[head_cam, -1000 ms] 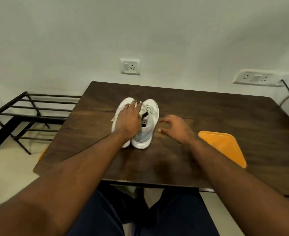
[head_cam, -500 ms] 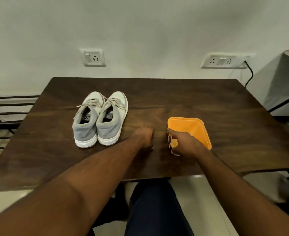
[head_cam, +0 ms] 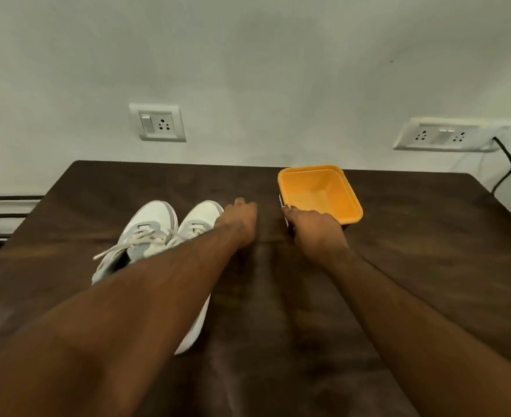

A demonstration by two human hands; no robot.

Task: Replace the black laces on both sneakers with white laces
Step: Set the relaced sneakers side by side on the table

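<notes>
— So, what do we see in the orange tub (head_cam: 320, 191)?
— Only its bare orange floor. Our right hand (head_cam: 314, 230) grips its near rim.
— And our left hand (head_cam: 242, 219)?
— Beside it on the table (head_cam: 428, 251), fingers curled, holding nothing visible. The sneakers (head_cam: 155, 233), white-laced, sit just left of that hand, under our forearm.

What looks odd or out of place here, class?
The pair of grey-and-white sneakers on the dark wooden table already carries pale laces, not black ones. Nothing looks spilled or damaged.
</notes>
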